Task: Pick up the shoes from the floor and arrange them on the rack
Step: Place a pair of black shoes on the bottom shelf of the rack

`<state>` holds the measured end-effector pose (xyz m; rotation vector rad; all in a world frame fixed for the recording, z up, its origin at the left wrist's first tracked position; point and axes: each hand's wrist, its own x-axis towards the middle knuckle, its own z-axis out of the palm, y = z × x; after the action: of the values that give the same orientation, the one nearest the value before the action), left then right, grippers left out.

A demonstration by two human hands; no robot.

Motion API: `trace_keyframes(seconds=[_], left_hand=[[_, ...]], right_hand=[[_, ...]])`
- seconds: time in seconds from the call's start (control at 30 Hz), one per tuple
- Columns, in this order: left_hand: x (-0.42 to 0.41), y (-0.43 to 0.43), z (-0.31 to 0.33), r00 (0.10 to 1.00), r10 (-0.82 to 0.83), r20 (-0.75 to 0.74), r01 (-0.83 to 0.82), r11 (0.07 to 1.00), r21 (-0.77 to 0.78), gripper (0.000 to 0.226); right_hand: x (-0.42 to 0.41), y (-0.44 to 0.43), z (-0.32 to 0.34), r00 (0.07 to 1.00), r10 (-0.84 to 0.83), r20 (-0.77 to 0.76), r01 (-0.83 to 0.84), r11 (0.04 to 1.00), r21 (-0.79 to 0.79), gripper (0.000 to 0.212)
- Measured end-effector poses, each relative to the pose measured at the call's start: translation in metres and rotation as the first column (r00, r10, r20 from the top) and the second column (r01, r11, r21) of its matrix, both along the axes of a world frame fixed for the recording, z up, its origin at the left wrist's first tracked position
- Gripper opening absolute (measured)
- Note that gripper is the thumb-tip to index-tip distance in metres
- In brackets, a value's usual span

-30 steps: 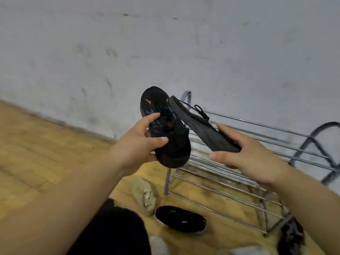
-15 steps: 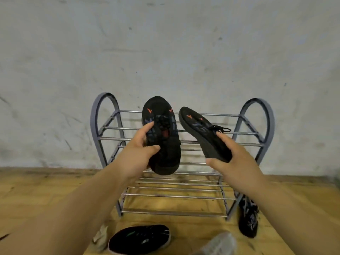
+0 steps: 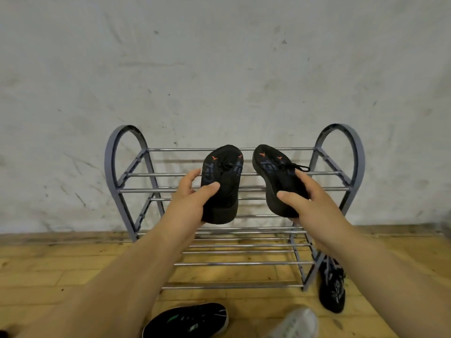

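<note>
My left hand (image 3: pixel 192 196) grips a black shoe with orange and blue marks (image 3: pixel 223 181) by its heel, toe pointing up and away. My right hand (image 3: pixel 307 203) holds the matching black shoe (image 3: pixel 275 176) the same way, tilted to the left. Both shoes hang in front of the upper bars of a grey metal shoe rack (image 3: pixel 244 263) that stands against the wall. I see no shoes on the rack's bars.
On the wooden floor lie a black shoe with green marks (image 3: pixel 188 320) in front of the rack, a pale grey shoe (image 3: pixel 295 323) beside it, and a black shoe with white print (image 3: pixel 333 286) by the rack's right leg. A scuffed white wall (image 3: pixel 219 69) rises behind.
My view has swung to face the rack squarely. Both hands have carried the black pair closer to the rack's top bars, and the two shoes are farther apart.
</note>
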<state>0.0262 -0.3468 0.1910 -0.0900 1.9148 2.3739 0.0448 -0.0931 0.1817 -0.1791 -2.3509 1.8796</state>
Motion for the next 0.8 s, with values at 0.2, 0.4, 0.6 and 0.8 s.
trace_keyframes(seconds=[0.2, 0.4, 0.6, 0.8], left_hand=[[0.013, -0.013, -0.003, 0.997, -0.034, 0.066, 0.033, 0.999, 0.014, 0.087], [0.026, -0.014, -0.009, 0.988, -0.153, 0.010, 0.151, 0.963, -0.225, 0.074], [0.020, -0.009, -0.016, 0.992, -0.118, 0.034, 0.120, 0.990, -0.074, 0.067], [0.021, -0.004, -0.011, 0.995, -0.070, 0.071, 0.066, 0.996, 0.061, 0.065]], right_hand=[[0.008, 0.002, -0.001, 0.998, 0.020, 0.065, 0.000, 0.954, -0.299, 0.071], [0.016, 0.001, -0.003, 0.995, 0.079, 0.056, -0.063, 0.967, -0.246, 0.060], [0.015, 0.001, 0.001, 0.997, 0.027, 0.071, 0.004, 0.916, -0.402, 0.052], [0.019, -0.001, 0.008, 0.995, 0.017, 0.101, 0.035, 0.867, -0.497, 0.057]])
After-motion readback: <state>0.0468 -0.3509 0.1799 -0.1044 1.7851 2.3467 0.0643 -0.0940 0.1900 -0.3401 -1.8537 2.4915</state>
